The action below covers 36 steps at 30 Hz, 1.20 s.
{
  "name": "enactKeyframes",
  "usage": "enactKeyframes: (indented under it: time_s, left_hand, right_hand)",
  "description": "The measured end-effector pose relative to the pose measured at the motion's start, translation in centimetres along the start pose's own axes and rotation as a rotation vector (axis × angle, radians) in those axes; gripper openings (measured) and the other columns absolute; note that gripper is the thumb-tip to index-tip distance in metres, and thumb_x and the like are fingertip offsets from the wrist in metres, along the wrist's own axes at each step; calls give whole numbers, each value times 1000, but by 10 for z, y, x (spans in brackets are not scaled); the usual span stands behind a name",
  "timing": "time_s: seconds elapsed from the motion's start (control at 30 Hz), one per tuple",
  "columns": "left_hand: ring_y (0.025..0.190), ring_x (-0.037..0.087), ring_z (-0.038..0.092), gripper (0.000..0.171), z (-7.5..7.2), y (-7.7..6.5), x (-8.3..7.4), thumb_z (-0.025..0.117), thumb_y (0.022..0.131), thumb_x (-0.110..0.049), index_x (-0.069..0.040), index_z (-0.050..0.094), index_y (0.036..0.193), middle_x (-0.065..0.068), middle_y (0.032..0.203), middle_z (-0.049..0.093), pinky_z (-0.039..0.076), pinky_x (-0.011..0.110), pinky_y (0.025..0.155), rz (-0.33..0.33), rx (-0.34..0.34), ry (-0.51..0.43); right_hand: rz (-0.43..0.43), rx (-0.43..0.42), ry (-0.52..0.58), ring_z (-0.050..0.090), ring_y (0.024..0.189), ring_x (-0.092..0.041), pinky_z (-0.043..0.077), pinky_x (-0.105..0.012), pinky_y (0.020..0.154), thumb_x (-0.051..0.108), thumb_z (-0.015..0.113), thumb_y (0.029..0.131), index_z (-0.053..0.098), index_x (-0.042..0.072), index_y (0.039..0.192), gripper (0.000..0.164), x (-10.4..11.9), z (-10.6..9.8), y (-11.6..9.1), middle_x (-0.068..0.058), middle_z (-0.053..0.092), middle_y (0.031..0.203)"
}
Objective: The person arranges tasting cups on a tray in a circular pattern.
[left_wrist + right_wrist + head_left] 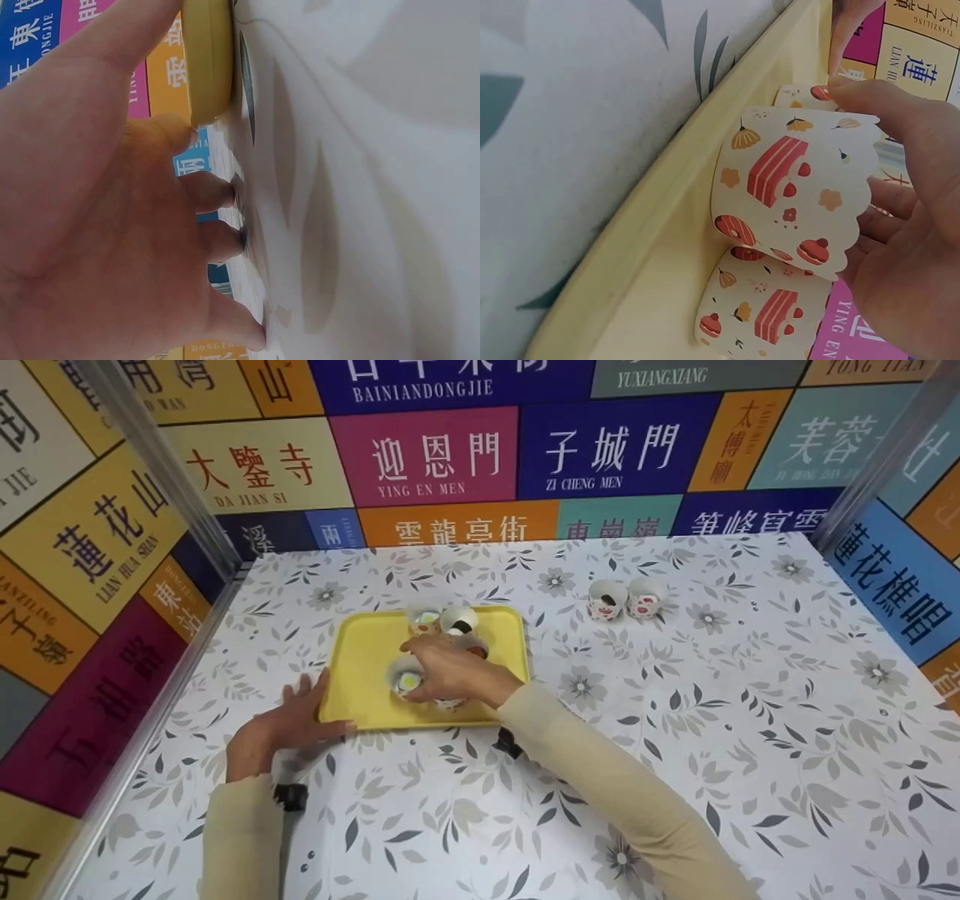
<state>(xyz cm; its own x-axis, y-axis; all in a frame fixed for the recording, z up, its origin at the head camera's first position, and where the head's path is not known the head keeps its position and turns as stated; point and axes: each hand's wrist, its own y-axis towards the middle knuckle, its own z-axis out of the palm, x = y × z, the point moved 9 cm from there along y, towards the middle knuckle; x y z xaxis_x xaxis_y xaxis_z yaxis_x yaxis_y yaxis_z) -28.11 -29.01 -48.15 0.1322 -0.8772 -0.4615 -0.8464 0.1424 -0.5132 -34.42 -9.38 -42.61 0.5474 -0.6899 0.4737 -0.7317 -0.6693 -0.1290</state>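
Where the yellow tray (pixel 367 649) lies, just left of centre in the head view, you have five paper cups, set from its middle to its right. Two more, the left spare cup (pixel 604 609) and the right spare cup (pixel 646 606), sit side by side at upper right on the flowered tablecloth (pixel 675 727).

Grip, right: your right hand (pixel 454 671) appears to pinch the green-filled cup (pixel 397 673), slightly below and left of centre, between thumb and fingers; whether its base is off the tray, you cannot tell.
Grip, left: your left hand (pixel 289 724), fingers spread, touches the tray's left end without wrapping round it.

Handling, as judged: cup light; wall thin, fairly stiff, liable to buckle if you squeeze hard; surface likely dry, little slip; contents may spill on a tilt. Take hold mid-wall, thumb opposite fingertips, sparing the wavy edge, probably the weakest part. Tray probably light, rigid, smooth; steady it by the rim.

Appearance: at the centre of the right wrist view, your near cup (pixel 780 187) is white, flared, scalloped at the lip, printed with pink cake slices, berries and orange flowers. Below it, the lower cup (pixel 772 307) carries matching print. Tray: rounded corners, raised rim.
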Motion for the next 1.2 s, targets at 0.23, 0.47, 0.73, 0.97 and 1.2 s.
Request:
enactKeyframes:
  time_s: [0.23, 0.47, 0.73, 0.97, 1.2]
  left_hand:
    - [148, 51, -24, 122, 1, 2, -1, 62, 84, -71, -16, -17, 159, 23, 163, -25, -5, 71, 118, -14, -5, 4]
    - [147, 52, -25, 121, 1, 3, -2, 62, 86, -70, -14, -17, 159, 25, 163, -25, -5, 71, 118, -7, -6, 8]
    - [146, 54, -25, 121, 0, 0, -4, 63, 87, -67, -11, -17, 159, 27, 162, -25, -5, 72, 117, 30, -13, -8]
    - [148, 53, -24, 121, 1, -1, -4, 64, 86, -68, -12, -15, 159, 26, 163, -23, -3, 73, 117, 24, -17, -8]
    - [148, 51, -25, 123, 1, 0, -1, 64, 84, -69, -14, -16, 159, 24, 163, -25, -5, 73, 117, 16, -19, -19]
  right_hand:
    - [-19, -28, -9, 46, 142, -24, 41, -38, 116, 44, 79, 84, 41, 8, 151, 85, 0, -7, -6, -9, 54, 147]
    - [-65, -98, 67, 51, 136, -25, 43, -41, 112, 37, 77, 88, 46, 12, 148, 73, 0, -24, -18, -8, 57, 142]
    - [-159, -251, 130, 57, 128, -25, 44, -39, 113, 29, 74, 92, 57, 12, 139, 54, -6, -53, -41, -8, 59, 137]
    - [-183, -449, 206, 59, 126, -23, 48, -38, 109, 22, 71, 94, 63, 12, 132, 40, -27, -81, -65, -7, 62, 130]
    - [-150, -605, 198, 59, 123, -23, 48, -38, 108, 20, 72, 93, 66, 10, 127, 36, -50, -99, -84, -8, 63, 127]
